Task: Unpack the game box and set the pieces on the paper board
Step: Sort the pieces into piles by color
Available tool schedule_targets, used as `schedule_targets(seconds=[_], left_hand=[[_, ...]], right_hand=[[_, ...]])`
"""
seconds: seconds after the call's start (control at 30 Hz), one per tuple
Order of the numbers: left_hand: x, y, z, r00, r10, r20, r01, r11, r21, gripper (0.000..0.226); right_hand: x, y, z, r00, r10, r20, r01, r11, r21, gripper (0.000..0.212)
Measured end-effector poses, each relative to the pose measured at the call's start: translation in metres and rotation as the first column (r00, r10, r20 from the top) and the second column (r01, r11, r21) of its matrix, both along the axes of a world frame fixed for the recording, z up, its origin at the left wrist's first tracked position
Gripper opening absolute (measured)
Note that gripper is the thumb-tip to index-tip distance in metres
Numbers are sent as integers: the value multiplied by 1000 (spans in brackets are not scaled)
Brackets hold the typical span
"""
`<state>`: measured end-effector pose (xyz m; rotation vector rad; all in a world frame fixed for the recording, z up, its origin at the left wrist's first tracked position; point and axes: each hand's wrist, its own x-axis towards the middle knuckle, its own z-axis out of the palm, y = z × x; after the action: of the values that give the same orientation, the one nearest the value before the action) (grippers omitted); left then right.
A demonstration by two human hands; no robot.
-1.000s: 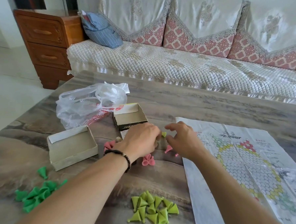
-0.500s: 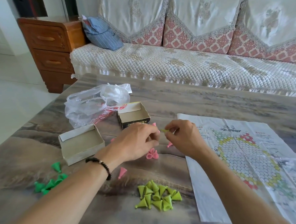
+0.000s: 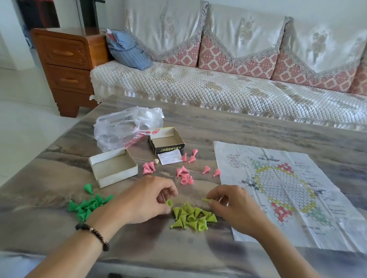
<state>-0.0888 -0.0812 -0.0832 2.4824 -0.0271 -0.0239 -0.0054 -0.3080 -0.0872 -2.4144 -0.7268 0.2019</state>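
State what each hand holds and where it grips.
Left hand pinches a light-green cone piece near its open base; right hand pinches another light-green piece at one end.

I note a grey-brown marbled bench (image 3: 252,133). Lying directly on it: a crumpled clear plastic bag (image 3: 125,127) at the far left, two open box halves (image 3: 114,167) (image 3: 166,139) just beside it, a small printed slip (image 3: 170,157), scattered pink pieces (image 3: 184,174), a dark green heap (image 3: 87,204) near the left edge, a light green heap (image 3: 192,216) nearest me, and the creased paper board (image 3: 287,188) on the right.
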Motion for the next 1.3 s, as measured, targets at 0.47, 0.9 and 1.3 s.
schedule_targets(seconds=[0.47,0.9,1.3], left_hand=[[-20,-11,-20,997,21,71,-24,999,39,34],[-16,12,-8,952,295,78,-303,946,115,47],[39,-6,-22,938,287,196,-308,947,90,26]], right_hand=[[-15,1,-3,999,-7,40,9,999,-46,16],[4,15,-1,998,13,54,-12,1000,-11,32],[48,38,4,969,-30,244,92,965,-247,63]])
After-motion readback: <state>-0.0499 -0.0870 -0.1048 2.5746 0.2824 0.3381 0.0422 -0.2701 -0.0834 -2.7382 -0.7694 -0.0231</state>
